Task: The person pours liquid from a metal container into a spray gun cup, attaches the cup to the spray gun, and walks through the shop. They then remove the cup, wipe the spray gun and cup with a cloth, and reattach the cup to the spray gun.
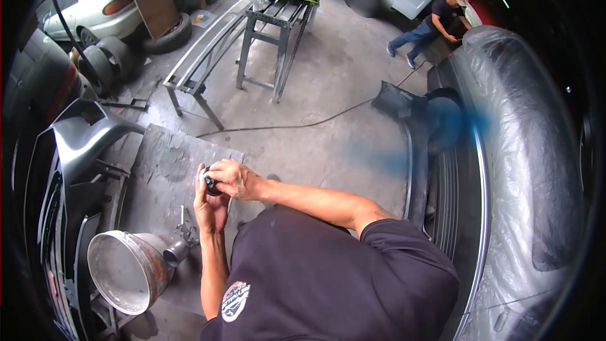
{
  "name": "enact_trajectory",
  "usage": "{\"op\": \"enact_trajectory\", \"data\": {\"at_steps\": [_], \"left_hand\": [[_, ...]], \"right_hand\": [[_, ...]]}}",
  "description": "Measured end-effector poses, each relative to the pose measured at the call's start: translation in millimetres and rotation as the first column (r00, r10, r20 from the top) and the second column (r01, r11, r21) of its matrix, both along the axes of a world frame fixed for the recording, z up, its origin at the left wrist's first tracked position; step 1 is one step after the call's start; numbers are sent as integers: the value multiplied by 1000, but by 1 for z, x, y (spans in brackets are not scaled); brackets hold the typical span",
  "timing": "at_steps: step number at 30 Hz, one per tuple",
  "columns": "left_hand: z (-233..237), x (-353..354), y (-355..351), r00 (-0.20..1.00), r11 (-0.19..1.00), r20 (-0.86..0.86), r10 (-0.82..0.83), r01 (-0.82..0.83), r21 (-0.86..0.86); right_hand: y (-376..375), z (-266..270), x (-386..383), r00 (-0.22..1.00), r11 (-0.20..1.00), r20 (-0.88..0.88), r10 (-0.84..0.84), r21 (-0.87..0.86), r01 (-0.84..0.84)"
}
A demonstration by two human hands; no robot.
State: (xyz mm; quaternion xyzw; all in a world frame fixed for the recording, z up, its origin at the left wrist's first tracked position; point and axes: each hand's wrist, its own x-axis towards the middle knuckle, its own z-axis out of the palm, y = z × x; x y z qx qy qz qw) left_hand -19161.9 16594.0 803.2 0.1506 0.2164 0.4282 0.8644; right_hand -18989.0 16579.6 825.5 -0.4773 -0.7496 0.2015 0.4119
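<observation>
Above a grey work board (170, 151), my left hand (212, 211) and my right hand (233, 179) meet around a small black round piece (213, 187). My left fingers support it from the side and below. The right fingers close over its top, hiding part of it, so its exact kind cannot be made out. Below my left hand, a metal spray gun (184, 222) lies on the board with its silver cup (176, 253) toward the bucket.
A paint-stained bucket (129, 271) stands left of me, beside a silver bumper (85, 136). Ahead are a metal workbench (265, 36) and a hose (278, 127) across the floor. A plastic-covered car (517, 151) is to the right; another person (435, 22) bends beyond it.
</observation>
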Motion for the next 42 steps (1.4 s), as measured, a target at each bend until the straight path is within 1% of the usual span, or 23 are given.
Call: {"op": "enact_trajectory", "data": {"at_steps": [3, 5, 6, 7, 8, 9, 11, 14, 15, 17, 19, 21, 23, 24, 27, 29, 30, 32, 35, 36, 39, 41, 42], "left_hand": [[-2, 0, -3, 993, 984, -122, 6, 16, 175], [5, 0, -5, 992, 995, -127, -26, 38, 93], [9, -1, -4, 995, 996, -87, -43, 49, 72], [3, -6, -3, 988, 979, -149, -44, 72, 191], [5, -8, -5, 996, 991, -87, -31, 42, 128], [5, -10, -6, 997, 978, -61, -48, 59, 199], [10, -14, -8, 997, 972, -70, -40, 55, 230], [14, -19, -9, 985, 970, -170, 20, 23, 244], [13, -21, -9, 985, 971, -170, 31, 10, 239], [10, -26, -8, 940, 902, -297, 166, -23, 430], [9, -31, -6, 931, 916, -305, 202, -69, 395], [6, -38, -4, 813, 873, -533, 235, 65, 483], [4, -35, -5, 816, 848, -504, 282, 34, 529], [8, -34, -9, 810, 865, -527, 258, 49, 499], [8, -29, -13, 749, 851, -586, 308, 58, 522], [14, -31, -15, 782, 923, -595, 186, 69, 379], [-5, -26, -14, 711, 816, -594, 376, 49, 576], [-14, -31, -20, 658, 820, -649, 382, 83, 567], [-26, -29, -26, 609, 853, -727, 316, 154, 499], [-31, -25, -28, 602, 812, -697, 390, 132, 568], [-33, -20, -31, 542, 756, -686, 485, 134, 640], [-32, -24, -30, 667, 788, -608, 430, 52, 614], [-35, -27, -29, 608, 815, -679, 412, 86, 573]], "right_hand": [[4, 1, -3, 988, 998, -145, 42, -32, -47], [10, -19, -2, 993, 1000, -115, 5, -29, -8], [11, -15, -1, 972, 992, -237, 1, -125, -32], [10, 1, -2, 963, 953, -253, -90, -303, 10], [10, 5, -3, 903, 873, -400, -159, -483, -60], [13, 9, 1, 903, 880, -417, -109, -463, -107], [11, 22, -1, 859, 732, -481, -177, -648, -212], [16, 15, -2, 919, 842, -394, -9, -499, -205], [17, 19, 0, 901, 831, -424, -96, -532, -162], [21, 28, -3, 878, 809, -444, -179, -575, -125], [26, 50, -15, 757, 891, -609, -238, -447, -80], [14, 63, -26, 784, 838, -578, -227, -526, -145], [8, 47, -31, 966, 876, -260, -9, -467, -117], [7, 51, -38, 981, 909, -195, 0, -410, -81], [23, 53, -44, 994, 936, -111, -1, -351, -38], [24, 56, -46, 993, 916, -120, 1, -399, -49], [21, 54, -47, 993, 943, -94, 76, -317, -102], [9, 47, -44, 968, 950, 7, 251, -191, -245], [-3, 42, -43, 965, 962, 128, 227, -182, -202], [6, 46, -45, 941, 963, 217, 260, 8, -268], [18, 41, -41, 968, 980, 170, 186, -104, -170], [4, 43, -44, 956, 950, 106, 272, -188, -250], [-7, 40, -47, 939, 944, 176, 295, -207, -258]]}}
